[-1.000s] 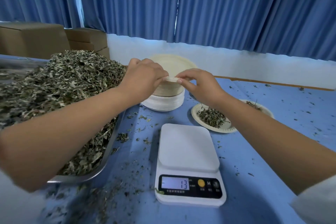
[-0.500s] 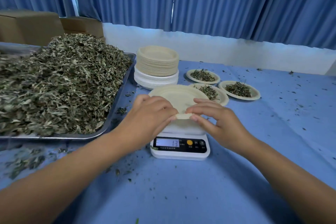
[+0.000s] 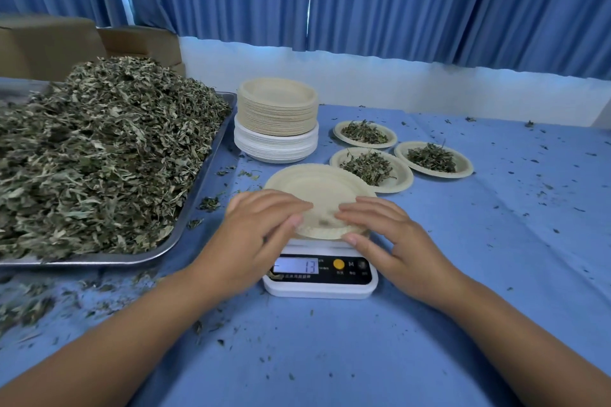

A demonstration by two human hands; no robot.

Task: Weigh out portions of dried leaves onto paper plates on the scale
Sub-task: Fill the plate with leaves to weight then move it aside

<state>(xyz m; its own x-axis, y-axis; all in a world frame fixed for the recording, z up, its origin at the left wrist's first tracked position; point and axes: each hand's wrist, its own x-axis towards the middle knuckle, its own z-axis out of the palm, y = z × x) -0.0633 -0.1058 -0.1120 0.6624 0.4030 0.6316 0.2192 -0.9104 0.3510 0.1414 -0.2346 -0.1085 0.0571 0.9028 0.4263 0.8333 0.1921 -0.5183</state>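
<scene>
A tray (image 3: 211, 155) heaped with dried leaves (image 3: 99, 149) sits at far left, the plate stack (image 3: 277, 119) just right of it. One second ago both hands were at that stack peeling off a plate; now that empty plate (image 3: 317, 188) lies on the scale (image 3: 320, 287), so a new portion can likely begin once the hands let go. The display (image 3: 296, 265) reads 13 as before, so the weight may not have registered or needs zeroing. The left hand (image 3: 261, 225) lies flat, fingers loosely extended on the plate's near rim; the right hand (image 3: 386, 235) mirrors it, thumb at the edge. Neither hand truly grips. Three filled plates (image 3: 433, 160) sit further right.
</scene>
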